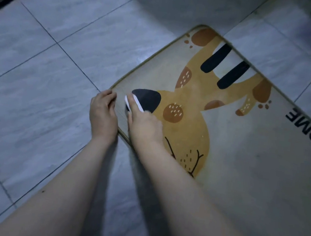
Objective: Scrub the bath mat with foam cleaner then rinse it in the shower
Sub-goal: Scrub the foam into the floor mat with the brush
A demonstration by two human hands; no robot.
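Two hands work at the mat's [243, 158] corner in mid-frame. We have the mat flat on the tile floor [39, 64], filling the right half of the picture, its printed animal and lettering facing up. Our left hand [103, 114] lies on the corner edge, fingers curled over the trim and pressing it down. Our right hand [144, 125] grips a small white brush [134, 103], fingers wrapped along its back, bristle side on the fabric just beside the dark nose patch.

No foam shows on the mat here, though the dim light may hide it; if we scrub dry, we judge the dirt would only smear and the pile could fray. The left hand holds only the corner, so a hard stroke away from it could ruck the mat or slide it across the smooth tiles. The two hands are almost touching, and a stroke toward the left hand could drive the bristles into its fingers. Wet tile would also make our own footing unsure.
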